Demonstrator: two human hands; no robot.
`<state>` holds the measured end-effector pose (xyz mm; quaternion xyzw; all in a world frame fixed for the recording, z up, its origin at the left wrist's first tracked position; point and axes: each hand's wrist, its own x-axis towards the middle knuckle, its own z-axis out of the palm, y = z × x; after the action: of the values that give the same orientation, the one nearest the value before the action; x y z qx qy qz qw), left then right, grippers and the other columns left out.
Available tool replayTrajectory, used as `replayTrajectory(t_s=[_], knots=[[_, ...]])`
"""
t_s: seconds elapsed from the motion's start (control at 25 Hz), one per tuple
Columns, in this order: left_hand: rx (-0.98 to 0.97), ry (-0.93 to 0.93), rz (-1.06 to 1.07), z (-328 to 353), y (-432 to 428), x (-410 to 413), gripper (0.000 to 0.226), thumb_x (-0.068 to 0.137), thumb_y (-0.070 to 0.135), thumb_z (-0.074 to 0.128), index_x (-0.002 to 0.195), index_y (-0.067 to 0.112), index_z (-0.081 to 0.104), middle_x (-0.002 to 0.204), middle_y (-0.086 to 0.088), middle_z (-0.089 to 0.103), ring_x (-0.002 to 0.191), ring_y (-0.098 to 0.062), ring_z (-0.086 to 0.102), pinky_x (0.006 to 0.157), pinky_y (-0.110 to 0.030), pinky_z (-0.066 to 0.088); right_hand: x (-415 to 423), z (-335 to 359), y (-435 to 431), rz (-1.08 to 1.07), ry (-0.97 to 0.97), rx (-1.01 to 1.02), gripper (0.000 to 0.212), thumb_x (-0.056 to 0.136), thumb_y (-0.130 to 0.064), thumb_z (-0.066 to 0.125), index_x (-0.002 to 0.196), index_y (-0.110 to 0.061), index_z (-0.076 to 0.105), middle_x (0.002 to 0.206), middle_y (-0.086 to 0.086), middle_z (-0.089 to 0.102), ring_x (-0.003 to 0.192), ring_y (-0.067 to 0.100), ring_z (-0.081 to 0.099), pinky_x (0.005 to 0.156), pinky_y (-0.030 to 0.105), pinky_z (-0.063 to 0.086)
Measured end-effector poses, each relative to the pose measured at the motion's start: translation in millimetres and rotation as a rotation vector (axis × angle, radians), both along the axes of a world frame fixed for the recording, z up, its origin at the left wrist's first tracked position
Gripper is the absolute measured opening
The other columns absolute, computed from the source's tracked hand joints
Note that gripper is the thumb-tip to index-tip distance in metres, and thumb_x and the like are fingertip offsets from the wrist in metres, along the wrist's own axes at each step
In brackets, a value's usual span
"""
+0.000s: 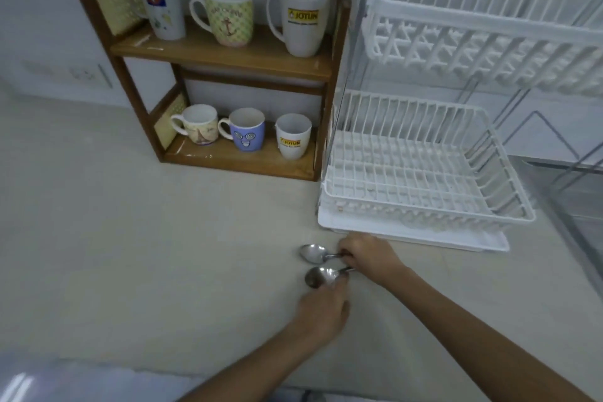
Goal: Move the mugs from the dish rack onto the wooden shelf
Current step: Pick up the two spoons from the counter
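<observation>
Six mugs: all stand upright on the wooden shelf (215, 54), three on each board
Upper board: a tall white mug with a blue label (162, 5) at the left, a yellow-green patterned mug (227, 16) in the middle, a tall white mug with a yellow logo (303, 20) at the right
Lower board: a cream mug with a tower picture (198, 124) at the left, a blue mug with a cartoon face (246, 134) in the middle, a small white mug with a yellow logo (292, 135) at the right
Handles: most point left; on the small white mug no handle can be seen
Dish rack (424, 179): white, two tiers, just beside the shelf's right side; no mugs in either basket
Drip tray (489, 243): white, under the lower basket, resting on the desk (130, 222)
Upper spoon (315, 253): lies on the desk in front of the rack, bowl to the left
Lower spoon (318, 276): just below the first, bowl to the left, close beside it
Right hand (367, 256): at the spoon handles, fingers curled together over the upper spoon's handle; whether the lower spoon's handle is also held cannot be told
Left hand (321, 312): just below the lower spoon, fingertips touching its bowl edge; fingers bent and close together, but whether they grip it cannot be told
Forearms: both bare, reaching in from the lower right
</observation>
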<state>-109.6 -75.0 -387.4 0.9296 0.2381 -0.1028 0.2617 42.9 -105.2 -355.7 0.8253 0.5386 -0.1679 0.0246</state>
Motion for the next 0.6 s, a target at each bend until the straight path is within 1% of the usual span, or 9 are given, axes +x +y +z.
replayTrajectory(t_s=[0.04, 0.08, 0.2, 0.28, 0.36, 0.44, 0.52, 0.56, 0.6], knots=[[0.031, -0.003, 0.05, -1.5, -4.5, -5.4, 0.052, 0.095, 0.029, 0.037, 0.144, 0.019, 0.023, 0.128, -0.022, 0.054, 0.104, -0.042, 0.06, 0.083, -0.045, 0.049, -1.9, -1.6, 0.0, 0.038, 0.007, 0.0, 0.017, 0.089, -0.022, 0.055, 0.103, -0.017, 0.064, 0.111, 0.007, 0.063, 0.105, 0.028, 0.059, 0.079, 0.036, 0.048], [0.062, -0.02, 0.067, -4.0, -0.5, -4.4, 0.05, 0.094, 0.028, 0.037, 0.142, 0.019, 0.025, 0.122, -0.023, 0.056, 0.098, -0.043, 0.061, 0.078, -0.044, 0.05, -0.1, -1.5, 4.3, 0.03, 0.008, 0.008, 0.016, 0.088, -0.022, 0.057, 0.101, -0.017, 0.064, 0.11, 0.007, 0.065, 0.104, 0.028, 0.06, 0.077, 0.035, 0.048], [0.13, -0.04, 0.166, -4.4, -9.9, -4.9, 0.056, 0.094, 0.027, 0.037, 0.147, 0.021, 0.019, 0.115, -0.024, 0.056, 0.088, -0.043, 0.063, 0.07, -0.042, 0.049, 0.9, -2.0, 10.6, 0.065, 0.016, -0.007, 0.013, 0.084, -0.024, 0.062, 0.095, -0.017, 0.065, 0.104, 0.007, 0.066, 0.099, 0.028, 0.061, 0.074, 0.033, 0.046], [0.161, -0.015, 0.189, -2.0, -14.2, 0.1, 0.053, 0.095, 0.027, 0.036, 0.146, 0.02, 0.022, 0.115, -0.025, 0.058, 0.092, -0.043, 0.063, 0.073, -0.043, 0.05, 5.7, -1.5, 13.4, 0.077, 0.016, -0.023, 0.011, 0.085, -0.023, 0.063, 0.094, -0.016, 0.065, 0.105, 0.009, 0.065, 0.097, 0.028, 0.061, 0.073, 0.031, 0.045], [0.168, 0.0, 0.212, -1.4, -18.6, 0.8, 0.042, 0.096, 0.025, 0.036, 0.137, 0.016, 0.032, 0.117, -0.024, 0.058, 0.095, -0.042, 0.062, 0.076, -0.044, 0.05, 9.3, -1.1, 11.2, 0.092, 0.018, -0.038, 0.01, 0.086, -0.02, 0.064, 0.094, -0.014, 0.064, 0.106, 0.012, 0.063, 0.095, 0.03, 0.062, 0.074, 0.033, 0.048], [0.144, -0.004, 0.255, -0.8, -21.0, -4.4, 0.034, 0.099, 0.03, 0.036, 0.128, 0.013, 0.038, 0.118, -0.021, 0.055, 0.098, -0.039, 0.061, 0.077, -0.043, 0.05, 13.3, -1.9, 6.8, 0.107, 0.025, -0.049, 0.009, 0.085, -0.019, 0.063, 0.092, -0.013, 0.064, 0.103, 0.011, 0.063, 0.091, 0.029, 0.063, 0.071, 0.033, 0.048], [0.166, 0.043, 0.301, 0.0, -17.9, -11.0, 0.035, 0.1, 0.031, 0.037, 0.13, 0.015, 0.04, 0.122, -0.019, 0.053, 0.103, -0.037, 0.06, 0.079, -0.042, 0.05, 16.3, -2.2, 1.6, 0.118, 0.075, -0.06, 0.003, 0.083, -0.019, 0.062, 0.085, -0.016, 0.061, 0.093, 0.004, 0.061, 0.084, 0.025, 0.06, 0.06, 0.027, 0.043], [0.204, 0.085, 0.324, 2.0, -14.5, -13.3, 0.036, 0.1, 0.025, 0.037, 0.135, 0.017, 0.038, 0.124, -0.018, 0.052, 0.106, -0.036, 0.059, 0.083, -0.042, 0.049, 17.4, -1.8, -0.5, 0.141, 0.117, -0.068, 0.004, 0.082, -0.019, 0.062, 0.081, -0.018, 0.058, 0.089, 0.001, 0.059, 0.081, 0.021, 0.057, 0.057, 0.025, 0.039], [0.245, 0.124, 0.359, 4.3, -9.7, -14.8, 0.042, 0.099, 0.017, 0.037, 0.141, 0.019, 0.032, 0.125, -0.018, 0.051, 0.108, -0.035, 0.058, 0.086, -0.042, 0.048, 18.2, -1.0, -2.6, 0.175, 0.159, -0.076, 0.008, 0.082, -0.018, 0.062, 0.079, -0.02, 0.055, 0.088, 0.0, 0.058, 0.08, 0.019, 0.054, 0.057, 0.025, 0.037]])
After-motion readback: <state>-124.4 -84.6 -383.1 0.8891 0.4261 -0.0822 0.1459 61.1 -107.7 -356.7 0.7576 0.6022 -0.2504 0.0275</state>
